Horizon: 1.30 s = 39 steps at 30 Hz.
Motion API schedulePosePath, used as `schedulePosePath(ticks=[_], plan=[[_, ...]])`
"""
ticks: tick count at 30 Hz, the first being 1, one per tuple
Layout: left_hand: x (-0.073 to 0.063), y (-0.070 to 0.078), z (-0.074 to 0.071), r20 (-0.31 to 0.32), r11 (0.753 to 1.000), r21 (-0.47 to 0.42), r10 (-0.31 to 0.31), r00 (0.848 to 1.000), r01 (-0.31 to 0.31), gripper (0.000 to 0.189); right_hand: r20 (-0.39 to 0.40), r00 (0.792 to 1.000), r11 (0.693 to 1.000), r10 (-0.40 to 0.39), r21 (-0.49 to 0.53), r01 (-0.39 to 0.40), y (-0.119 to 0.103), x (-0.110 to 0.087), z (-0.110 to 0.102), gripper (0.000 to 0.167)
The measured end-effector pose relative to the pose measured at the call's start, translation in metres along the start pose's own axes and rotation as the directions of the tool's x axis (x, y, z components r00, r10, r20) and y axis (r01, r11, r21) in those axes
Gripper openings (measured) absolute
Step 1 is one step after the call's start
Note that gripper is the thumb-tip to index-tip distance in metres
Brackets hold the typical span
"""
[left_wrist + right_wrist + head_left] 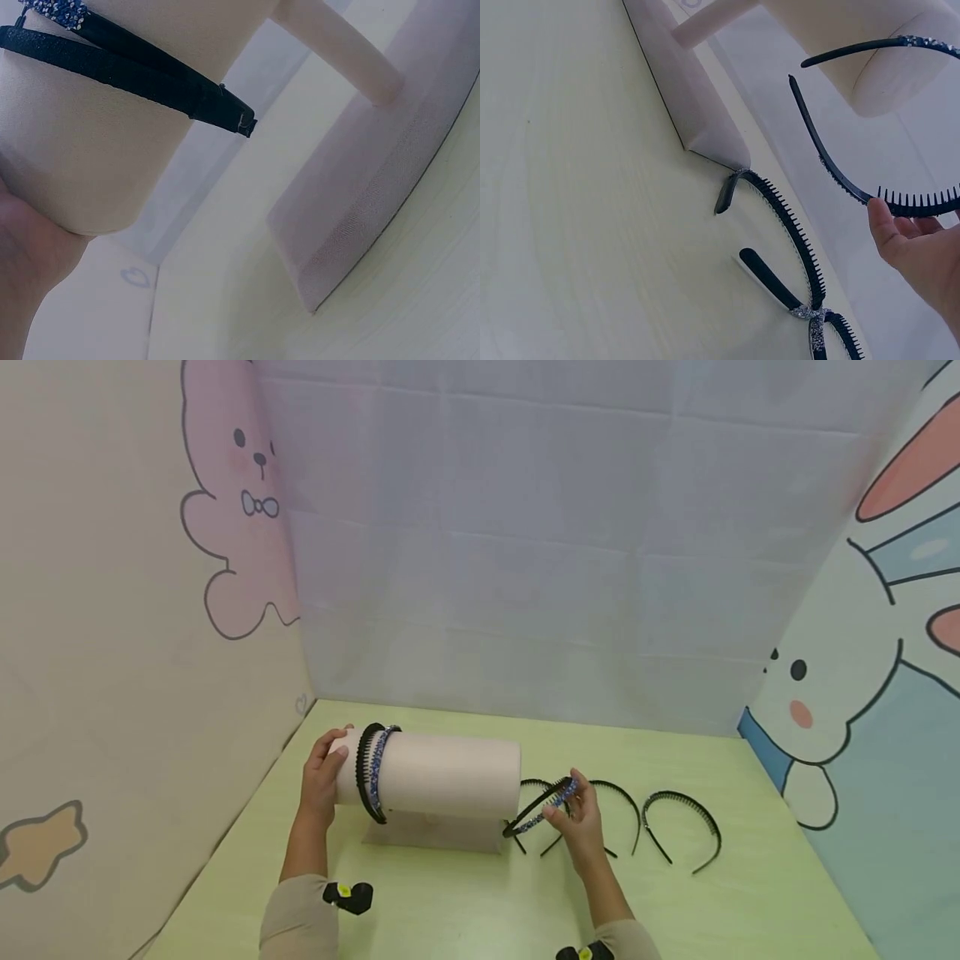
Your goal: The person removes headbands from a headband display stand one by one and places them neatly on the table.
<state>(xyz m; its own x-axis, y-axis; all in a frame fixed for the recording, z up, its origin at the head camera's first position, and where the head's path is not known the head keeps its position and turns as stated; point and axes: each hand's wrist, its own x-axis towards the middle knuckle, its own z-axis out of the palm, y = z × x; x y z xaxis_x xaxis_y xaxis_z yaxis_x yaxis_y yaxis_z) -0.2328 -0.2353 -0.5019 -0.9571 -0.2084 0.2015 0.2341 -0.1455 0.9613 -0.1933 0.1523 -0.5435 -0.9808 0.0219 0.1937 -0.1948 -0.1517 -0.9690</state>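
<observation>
A pale, padded cylinder of a headband stand point(450, 768) lies horizontally above its flat base point(435, 837). My left hand point(321, 781) grips the cylinder's left end, thumb on the near side. Close by that hand, a black toothed headband point(362, 772) and a blue glittery headband point(377, 768) sit around the cylinder, side by side. Off the cylinder's right end, my right hand point(581, 822) pinches another blue glittery headband point(915, 211) between thumb and fingers at its curved part. Its two tips point toward the cylinder in the right wrist view.
Several black toothed headbands lie on the pale green table to the right of the stand, one headband point(708, 822) farthest right and another headband point(637, 814) beside the right hand. A grey-white curtain point(480, 568) hangs behind, with cartoon-printed walls on both sides.
</observation>
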Motion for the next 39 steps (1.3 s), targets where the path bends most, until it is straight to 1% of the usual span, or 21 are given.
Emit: schedulePosePath(ticks=[3,10,13,19,22,25,28,31,35,39], plan=[[-0.001,0.000,0.001,-0.006,1.000,-0.009,-0.002,1.000,0.002,0.024,-0.028,1.000,0.999,-0.006,-0.050,0.005,0.000,-0.005,-0.004,0.074],[-0.002,-0.004,0.001,-0.013,1.000,-0.016,0.021,1.000,-0.021,0.026,-0.075,0.997,0.990,-0.019,-0.138,0.008,0.004,-0.022,-0.011,0.071],[-0.004,-0.004,0.001,-0.014,1.000,-0.017,0.025,1.000,-0.025,0.025,-0.106,0.994,0.982,-0.003,-0.189,-0.017,0.005,-0.030,-0.011,0.071],[-0.006,-0.004,0.002,-0.008,0.999,-0.028,0.022,1.000,-0.023,0.026,-0.148,0.987,0.960,0.064,-0.261,-0.101,0.006,-0.047,-0.007,0.073],[-0.006,-0.005,0.003,-0.002,0.999,-0.038,0.023,1.000,-0.023,0.026,-0.174,0.982,0.953,0.068,-0.280,-0.115,0.007,-0.056,-0.002,0.073],[-0.006,-0.005,0.004,0.004,0.999,-0.036,0.015,1.000,-0.015,0.025,-0.223,0.973,0.942,0.064,-0.309,-0.133,0.007,-0.064,0.003,0.073],[-0.005,-0.004,0.004,-0.005,1.000,-0.028,0.012,1.000,-0.013,0.024,-0.266,0.961,0.910,0.072,-0.376,-0.172,0.009,-0.070,0.008,0.074],[-0.003,-0.003,0.003,-0.003,1.000,-0.022,0.014,1.000,-0.014,0.025,-0.312,0.945,0.858,0.096,-0.456,-0.238,0.011,-0.074,0.011,0.078],[-0.001,-0.003,0.001,-0.008,1.000,-0.021,0.003,1.000,-0.003,0.025,-0.369,0.921,0.790,0.124,-0.525,-0.317,0.016,-0.078,0.016,0.084],[0.001,-0.002,0.001,-0.020,0.999,-0.032,0.005,1.000,-0.006,0.022,-0.398,0.911,0.740,0.107,-0.580,-0.340,0.021,-0.081,0.021,0.090]])
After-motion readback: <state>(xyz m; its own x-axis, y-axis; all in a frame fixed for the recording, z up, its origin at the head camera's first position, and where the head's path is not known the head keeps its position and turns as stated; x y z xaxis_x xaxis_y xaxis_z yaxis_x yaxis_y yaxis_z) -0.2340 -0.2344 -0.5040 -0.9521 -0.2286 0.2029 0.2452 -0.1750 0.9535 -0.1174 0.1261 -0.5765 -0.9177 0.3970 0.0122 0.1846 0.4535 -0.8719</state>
